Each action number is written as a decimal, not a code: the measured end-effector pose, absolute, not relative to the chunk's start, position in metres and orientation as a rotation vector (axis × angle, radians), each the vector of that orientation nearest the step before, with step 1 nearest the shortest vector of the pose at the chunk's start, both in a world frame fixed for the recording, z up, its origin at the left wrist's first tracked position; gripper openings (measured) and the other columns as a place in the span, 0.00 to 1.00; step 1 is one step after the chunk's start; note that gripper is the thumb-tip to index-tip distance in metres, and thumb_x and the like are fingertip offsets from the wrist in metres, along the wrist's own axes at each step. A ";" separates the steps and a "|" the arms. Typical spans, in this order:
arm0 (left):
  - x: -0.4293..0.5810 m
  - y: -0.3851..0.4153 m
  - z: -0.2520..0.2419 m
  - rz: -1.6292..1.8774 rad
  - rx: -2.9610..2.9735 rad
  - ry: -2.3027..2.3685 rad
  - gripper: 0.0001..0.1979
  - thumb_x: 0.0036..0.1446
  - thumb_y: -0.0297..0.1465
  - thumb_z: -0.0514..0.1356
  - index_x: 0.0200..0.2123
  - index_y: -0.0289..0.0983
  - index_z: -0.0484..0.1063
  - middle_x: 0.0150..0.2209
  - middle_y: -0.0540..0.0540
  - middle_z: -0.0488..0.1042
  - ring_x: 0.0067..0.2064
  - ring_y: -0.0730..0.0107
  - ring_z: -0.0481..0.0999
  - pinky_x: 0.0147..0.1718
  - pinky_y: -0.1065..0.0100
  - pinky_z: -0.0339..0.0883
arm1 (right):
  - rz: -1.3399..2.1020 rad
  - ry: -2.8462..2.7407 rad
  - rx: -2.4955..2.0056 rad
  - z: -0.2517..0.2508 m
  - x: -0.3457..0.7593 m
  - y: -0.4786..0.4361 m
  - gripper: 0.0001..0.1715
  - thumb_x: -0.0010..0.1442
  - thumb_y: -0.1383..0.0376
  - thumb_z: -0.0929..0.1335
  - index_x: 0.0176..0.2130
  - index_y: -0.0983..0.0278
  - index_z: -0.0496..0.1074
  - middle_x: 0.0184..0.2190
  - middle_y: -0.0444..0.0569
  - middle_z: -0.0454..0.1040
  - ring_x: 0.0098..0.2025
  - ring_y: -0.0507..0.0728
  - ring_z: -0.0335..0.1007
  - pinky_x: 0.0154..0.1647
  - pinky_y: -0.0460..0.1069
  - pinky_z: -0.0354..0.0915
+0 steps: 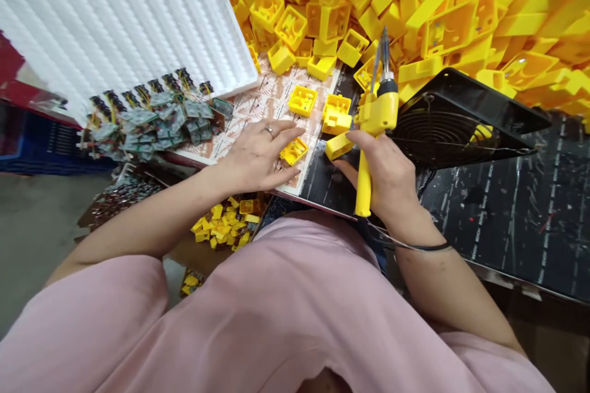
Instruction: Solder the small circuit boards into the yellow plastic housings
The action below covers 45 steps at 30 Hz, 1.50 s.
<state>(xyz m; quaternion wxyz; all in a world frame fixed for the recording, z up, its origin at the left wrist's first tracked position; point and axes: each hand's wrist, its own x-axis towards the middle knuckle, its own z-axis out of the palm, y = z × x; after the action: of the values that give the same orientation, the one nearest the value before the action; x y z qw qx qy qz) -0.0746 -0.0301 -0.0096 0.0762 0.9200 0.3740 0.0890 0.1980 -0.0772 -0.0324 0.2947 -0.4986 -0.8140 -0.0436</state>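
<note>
My right hand (389, 172) is wrapped round a yellow soldering gun (378, 112), whose metal tip points away from me. The thumb and fingertips of that hand also reach a small yellow plastic case (338, 146) at the table edge. My left hand (255, 156), with a ring on one finger, lies with fingers spread beside another small case (294, 151); thumb and fingers extend on either side of it. Two further cases, one single (302, 101) and one open-topped (336, 113), sit just beyond my hands.
A large heap of yellow cases (332, 18) covers the back. A black fan (442, 126) lies right of my hand. Wired circuit boards (157, 116) are piled at left, by a white foam sheet (138, 18). Below the edge is a box of small yellow parts (225, 224).
</note>
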 end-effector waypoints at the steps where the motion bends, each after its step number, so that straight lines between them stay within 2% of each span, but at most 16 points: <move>1: -0.076 -0.031 -0.006 0.194 2.781 1.114 0.30 0.67 0.43 0.55 0.66 0.34 0.69 0.65 0.33 0.73 0.63 0.45 0.75 0.61 0.47 0.70 | -0.077 -2.201 -1.330 -0.032 0.197 -0.073 0.22 0.72 0.55 0.68 0.61 0.59 0.71 0.44 0.52 0.80 0.46 0.61 0.80 0.48 0.53 0.75; 3: -0.077 -0.031 0.000 0.049 2.836 1.140 0.27 0.67 0.43 0.54 0.64 0.38 0.73 0.62 0.35 0.76 0.59 0.43 0.77 0.56 0.47 0.71 | -0.030 -2.249 -1.340 -0.031 0.196 -0.067 0.22 0.73 0.54 0.68 0.61 0.58 0.72 0.43 0.51 0.80 0.43 0.60 0.79 0.45 0.52 0.74; 5: -0.072 -0.032 0.004 -0.045 2.873 1.270 0.27 0.68 0.46 0.54 0.62 0.39 0.75 0.54 0.35 0.80 0.54 0.43 0.79 0.51 0.48 0.71 | -0.049 -2.233 -1.373 -0.029 0.196 -0.068 0.21 0.72 0.52 0.68 0.59 0.57 0.74 0.40 0.49 0.80 0.41 0.58 0.79 0.43 0.50 0.73; 7: -0.063 -0.035 0.007 -0.092 2.884 1.379 0.30 0.70 0.51 0.52 0.64 0.38 0.73 0.46 0.35 0.82 0.50 0.45 0.80 0.47 0.52 0.70 | -0.090 -2.175 -1.416 -0.028 0.193 -0.076 0.19 0.72 0.52 0.68 0.56 0.57 0.76 0.37 0.47 0.79 0.39 0.56 0.78 0.40 0.48 0.72; 10: -0.051 -0.042 0.011 -0.192 2.838 1.383 0.38 0.69 0.58 0.51 0.68 0.38 0.68 0.40 0.35 0.82 0.44 0.46 0.82 0.39 0.57 0.69 | -0.141 -2.046 -1.464 -0.031 0.188 -0.094 0.16 0.74 0.53 0.67 0.52 0.58 0.77 0.37 0.45 0.80 0.33 0.53 0.77 0.35 0.46 0.69; 13: -0.049 -0.044 0.014 -0.300 2.711 1.328 0.40 0.67 0.61 0.53 0.68 0.39 0.69 0.44 0.36 0.82 0.46 0.43 0.83 0.39 0.57 0.71 | -0.205 -2.016 -1.446 -0.031 0.191 -0.111 0.16 0.73 0.52 0.68 0.52 0.59 0.77 0.36 0.45 0.81 0.29 0.51 0.76 0.31 0.46 0.65; 16: -0.062 -0.037 0.013 -0.162 2.703 1.194 0.36 0.66 0.55 0.57 0.68 0.38 0.69 0.58 0.34 0.78 0.57 0.42 0.79 0.52 0.54 0.73 | -0.282 -2.142 -1.372 -0.025 0.208 -0.120 0.16 0.70 0.55 0.72 0.54 0.58 0.75 0.32 0.43 0.80 0.27 0.52 0.74 0.31 0.47 0.64; 19: -0.073 -0.030 0.008 0.029 2.716 0.983 0.35 0.67 0.47 0.58 0.69 0.34 0.65 0.68 0.34 0.70 0.67 0.46 0.72 0.64 0.53 0.67 | -0.126 -2.268 -1.231 -0.020 0.224 -0.119 0.24 0.68 0.52 0.74 0.58 0.57 0.70 0.37 0.46 0.81 0.35 0.57 0.78 0.43 0.51 0.70; 22: -0.072 -0.030 0.005 -0.032 2.666 0.997 0.29 0.68 0.42 0.57 0.67 0.34 0.67 0.60 0.36 0.77 0.61 0.49 0.76 0.61 0.55 0.69 | 0.129 -2.313 -1.114 -0.026 0.228 -0.113 0.27 0.69 0.51 0.72 0.61 0.57 0.66 0.47 0.50 0.81 0.46 0.60 0.79 0.56 0.57 0.70; 25: -0.064 -0.036 0.005 -0.128 2.662 1.080 0.26 0.66 0.43 0.62 0.62 0.36 0.71 0.50 0.40 0.82 0.51 0.49 0.81 0.56 0.54 0.70 | 0.141 -2.298 -1.108 -0.037 0.223 -0.110 0.27 0.69 0.54 0.72 0.62 0.57 0.66 0.47 0.51 0.81 0.45 0.60 0.78 0.51 0.55 0.71; 29: -0.052 -0.047 0.003 -0.068 2.690 1.055 0.24 0.66 0.41 0.63 0.60 0.36 0.72 0.46 0.41 0.83 0.47 0.52 0.81 0.52 0.58 0.69 | -0.036 -2.235 -1.091 -0.048 0.215 -0.110 0.31 0.66 0.57 0.75 0.63 0.61 0.66 0.41 0.49 0.81 0.40 0.59 0.78 0.47 0.53 0.71; 32: -0.045 -0.053 -0.003 0.064 2.748 0.948 0.24 0.70 0.43 0.60 0.62 0.35 0.70 0.52 0.39 0.82 0.49 0.55 0.81 0.51 0.60 0.69 | -0.105 -2.211 -1.091 -0.051 0.216 -0.109 0.37 0.64 0.57 0.77 0.65 0.61 0.65 0.42 0.48 0.82 0.39 0.59 0.79 0.50 0.54 0.71; 35: -0.056 -0.045 -0.002 0.234 2.823 1.025 0.29 0.70 0.49 0.58 0.64 0.36 0.70 0.59 0.36 0.78 0.56 0.51 0.78 0.54 0.56 0.69 | -0.191 -2.203 -1.125 -0.053 0.222 -0.109 0.42 0.61 0.53 0.79 0.66 0.61 0.65 0.49 0.53 0.83 0.42 0.61 0.82 0.52 0.56 0.71; 40: -0.123 0.002 0.028 0.436 2.646 1.772 0.15 0.67 0.38 0.57 0.46 0.42 0.82 0.47 0.40 0.81 0.57 0.44 0.75 0.57 0.43 0.63 | -0.144 -2.081 -1.129 -0.046 0.229 -0.119 0.44 0.56 0.64 0.82 0.65 0.62 0.67 0.50 0.56 0.83 0.47 0.63 0.84 0.49 0.55 0.76; 42: -0.144 0.022 0.034 0.399 2.582 1.832 0.11 0.62 0.35 0.60 0.39 0.45 0.84 0.45 0.41 0.81 0.59 0.42 0.73 0.59 0.42 0.62 | -0.106 -2.066 -1.113 -0.042 0.226 -0.122 0.43 0.55 0.69 0.81 0.65 0.62 0.68 0.51 0.55 0.83 0.46 0.62 0.84 0.49 0.53 0.77; 45: -0.149 0.041 0.030 0.206 2.657 1.714 0.07 0.54 0.32 0.63 0.31 0.44 0.83 0.46 0.40 0.82 0.61 0.38 0.71 0.64 0.37 0.57 | -0.108 -2.068 -1.068 -0.038 0.218 -0.122 0.40 0.56 0.71 0.80 0.64 0.63 0.69 0.50 0.55 0.84 0.46 0.61 0.85 0.49 0.51 0.78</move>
<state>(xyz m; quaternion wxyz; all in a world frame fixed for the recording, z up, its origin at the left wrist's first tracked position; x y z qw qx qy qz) -0.1494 0.0406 0.0302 -0.0138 0.8384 0.5409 0.0650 0.2178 -0.1223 -0.0380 0.3950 -0.4210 -0.8154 -0.0424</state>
